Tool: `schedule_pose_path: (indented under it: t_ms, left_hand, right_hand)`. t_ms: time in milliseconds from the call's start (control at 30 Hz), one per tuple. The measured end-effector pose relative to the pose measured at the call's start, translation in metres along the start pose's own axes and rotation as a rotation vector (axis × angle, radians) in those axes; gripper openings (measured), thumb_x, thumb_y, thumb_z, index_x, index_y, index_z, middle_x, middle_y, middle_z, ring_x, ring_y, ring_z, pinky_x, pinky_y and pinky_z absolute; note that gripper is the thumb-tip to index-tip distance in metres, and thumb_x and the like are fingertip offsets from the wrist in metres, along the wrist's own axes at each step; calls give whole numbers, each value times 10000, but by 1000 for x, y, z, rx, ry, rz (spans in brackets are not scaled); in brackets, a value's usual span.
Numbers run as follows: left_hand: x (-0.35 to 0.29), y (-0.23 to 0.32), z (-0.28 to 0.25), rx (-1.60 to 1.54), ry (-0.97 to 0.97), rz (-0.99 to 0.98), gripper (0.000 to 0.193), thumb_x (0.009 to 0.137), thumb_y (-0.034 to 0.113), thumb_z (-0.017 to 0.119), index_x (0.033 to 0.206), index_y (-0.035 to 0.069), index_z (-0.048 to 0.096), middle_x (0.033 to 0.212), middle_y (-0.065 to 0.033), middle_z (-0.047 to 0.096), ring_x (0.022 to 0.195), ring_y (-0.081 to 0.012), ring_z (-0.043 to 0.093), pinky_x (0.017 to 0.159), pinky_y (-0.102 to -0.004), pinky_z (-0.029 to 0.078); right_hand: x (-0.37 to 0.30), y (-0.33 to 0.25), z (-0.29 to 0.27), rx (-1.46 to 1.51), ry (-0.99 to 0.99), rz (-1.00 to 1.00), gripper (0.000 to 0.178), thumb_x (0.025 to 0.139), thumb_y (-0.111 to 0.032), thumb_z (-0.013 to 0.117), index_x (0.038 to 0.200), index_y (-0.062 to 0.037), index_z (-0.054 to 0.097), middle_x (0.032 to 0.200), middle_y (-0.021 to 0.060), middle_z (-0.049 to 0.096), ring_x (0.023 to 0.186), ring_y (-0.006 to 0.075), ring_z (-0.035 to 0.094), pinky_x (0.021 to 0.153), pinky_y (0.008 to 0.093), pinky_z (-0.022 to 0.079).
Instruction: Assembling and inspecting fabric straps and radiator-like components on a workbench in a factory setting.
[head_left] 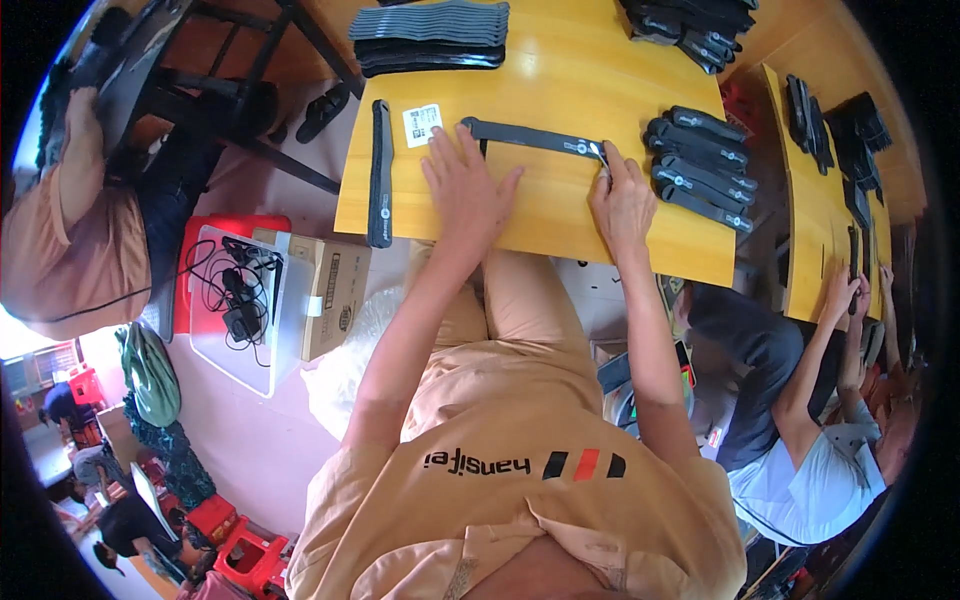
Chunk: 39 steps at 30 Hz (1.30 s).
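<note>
While both bare hands are busy at its near half, the yellow wooden table (pixel 550 205) fills the middle of the scene, biggest thing on show. Down on the floor to the left stand a clear plastic bin (pixel 230 374) with black cables in it and, just beside it, a cardboard box (pixel 338 290). Up at the table's far edge we have a stack of straps (pixel 430 25), grey ones and black ones, and over at the right edge a row of folded straps (pixel 700 170), overlapping one another. Now the centre of the action: one long dark strap (pixel 530 133) lies crosswise on the tabletop, reaching from hand to hand, while a second dark strap (pixel 380 180) lies lengthwise near the left edge. Next comes the left hand (pixel 465 185), laid low, fingers loosely spread, thumb out to the side, a fingertip at the long strap's left end (whether it presses down, I cannot tell). And the right hand (pixel 625 200) is at the other end, thumb and forefinger pinching. Right by the left fingertips sits a white label (pixel 422 126). Smallest of all, a slim white object (pixel 598 152) pokes from that right-hand pinch, too tiny to identify.
</note>
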<state>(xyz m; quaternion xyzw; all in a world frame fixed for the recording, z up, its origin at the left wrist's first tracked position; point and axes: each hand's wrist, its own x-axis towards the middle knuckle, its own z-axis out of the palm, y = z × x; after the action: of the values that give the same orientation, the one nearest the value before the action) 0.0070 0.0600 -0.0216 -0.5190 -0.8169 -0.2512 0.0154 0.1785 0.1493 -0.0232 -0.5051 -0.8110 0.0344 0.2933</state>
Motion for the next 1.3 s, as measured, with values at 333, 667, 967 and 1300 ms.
schedule_pose_path:
  t_ms: [333, 667, 967, 1300]
  left_hand:
    - [-15, -95, -71, -19, -77, -410, 469, 733, 254, 647, 1023, -77, 488, 853, -189, 596, 719, -343, 576, 683, -419, 469]
    - [-54, -36, -60, -1444, -161, -724, 122, 815, 158, 513, 877, 56, 492, 637, -23, 510, 515, -82, 457, 439, -210, 366]
    - [-75, 3, -39, -1895, -166, -798, 271, 924, 254, 469, 1046, 15, 510, 771, -25, 525, 617, -90, 505, 596, -231, 442]
    - [-71, -4, -69, -1881, -304, -669, 232, 870, 133, 550, 1032, -31, 527, 880, -131, 640, 784, -155, 634, 711, -249, 520]
  right_hand:
    - [-4, 5, 0, 89, 80, -69, 376, 754, -51, 549, 1129, -54, 549, 817, 171, 588, 672, 346, 591, 579, 411, 483]
    - [-79, -92, -46, 957, -479, 281, 345, 756, -83, 619, 1081, 4, 542, 780, 81, 583, 705, 160, 563, 653, 284, 456]
    - [-87, -106, -43, 1240, -517, 329, 253, 744, -2, 627, 981, -11, 539, 744, 24, 550, 620, 85, 502, 556, 220, 387]
    - [-71, -86, -84, 1376, -655, 375, 325, 869, -62, 390, 1144, -8, 554, 758, 31, 543, 537, 52, 451, 458, 185, 338]
